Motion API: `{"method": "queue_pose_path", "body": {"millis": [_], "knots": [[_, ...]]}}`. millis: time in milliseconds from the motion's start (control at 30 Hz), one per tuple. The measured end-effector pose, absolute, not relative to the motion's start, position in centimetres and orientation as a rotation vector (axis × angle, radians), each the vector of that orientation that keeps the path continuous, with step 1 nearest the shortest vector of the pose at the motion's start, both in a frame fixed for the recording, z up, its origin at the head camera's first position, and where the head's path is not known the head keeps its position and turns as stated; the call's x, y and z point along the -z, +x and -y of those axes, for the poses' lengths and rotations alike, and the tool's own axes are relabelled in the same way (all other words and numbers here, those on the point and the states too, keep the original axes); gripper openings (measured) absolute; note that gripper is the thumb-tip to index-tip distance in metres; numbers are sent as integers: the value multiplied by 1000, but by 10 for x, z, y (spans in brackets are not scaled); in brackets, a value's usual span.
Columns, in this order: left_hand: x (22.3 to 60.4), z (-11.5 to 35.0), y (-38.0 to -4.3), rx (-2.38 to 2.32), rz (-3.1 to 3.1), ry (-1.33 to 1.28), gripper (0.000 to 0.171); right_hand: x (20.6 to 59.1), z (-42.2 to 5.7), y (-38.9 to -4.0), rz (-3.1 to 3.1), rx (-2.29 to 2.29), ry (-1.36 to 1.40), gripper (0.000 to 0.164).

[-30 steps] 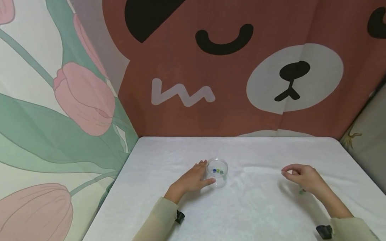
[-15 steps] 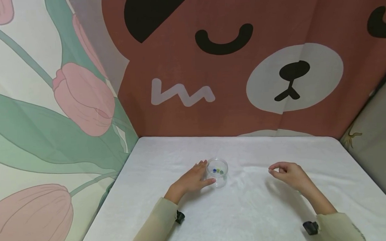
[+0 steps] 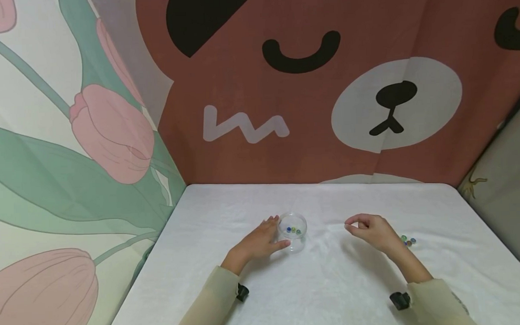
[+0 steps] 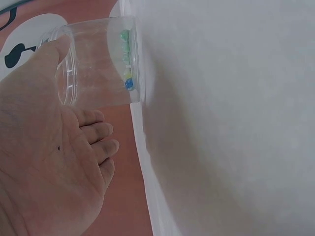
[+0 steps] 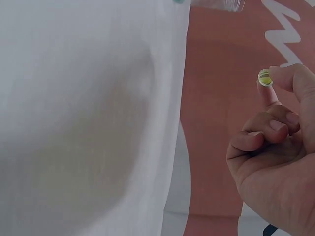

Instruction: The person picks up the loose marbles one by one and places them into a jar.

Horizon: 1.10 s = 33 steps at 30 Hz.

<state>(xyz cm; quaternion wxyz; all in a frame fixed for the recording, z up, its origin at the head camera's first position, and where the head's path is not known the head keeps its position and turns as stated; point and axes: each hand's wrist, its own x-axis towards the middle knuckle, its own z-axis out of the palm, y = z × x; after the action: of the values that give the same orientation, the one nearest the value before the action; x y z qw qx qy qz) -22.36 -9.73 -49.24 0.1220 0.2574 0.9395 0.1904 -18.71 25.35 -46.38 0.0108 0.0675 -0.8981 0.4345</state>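
Left hand relaxed, touching upright clear jar of marbles; right hand pinches yellow-striped marble; loose marbles lie toward right edge of white-covered bench.

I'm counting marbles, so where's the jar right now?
In the head view, the jar stands on the table, below and slightly right of the picture's centre, beside the left hand, with the right hand farther right.

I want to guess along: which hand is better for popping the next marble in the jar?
Probably the right hand: it pinches a yellowish marble. The left hand is beside the clear jar, with no marble showing in its palm.
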Motion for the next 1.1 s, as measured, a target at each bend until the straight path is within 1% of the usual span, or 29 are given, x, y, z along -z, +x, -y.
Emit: {"method": "queue_pose_path", "body": {"millis": [167, 400, 667, 867, 1100], "knots": [[492, 98, -224, -546, -2742, 744, 97, 461, -241, -191, 2809, -1393, 197, 23], [491, 98, -224, -552, -2743, 758, 97, 460, -227, -196, 2780, -1378, 286, 20], [493, 99, -225, -554, -2748, 760, 97, 460, -203, -201, 2749, -1422, 318, 15], [493, 98, -224, -572, -2743, 748, 97, 462, -184, -205, 2713, -1436, 376, 16], [491, 96, -223, -588, -2735, 735, 98, 464, -165, -209, 2699, -1530, 326, 16]]}}
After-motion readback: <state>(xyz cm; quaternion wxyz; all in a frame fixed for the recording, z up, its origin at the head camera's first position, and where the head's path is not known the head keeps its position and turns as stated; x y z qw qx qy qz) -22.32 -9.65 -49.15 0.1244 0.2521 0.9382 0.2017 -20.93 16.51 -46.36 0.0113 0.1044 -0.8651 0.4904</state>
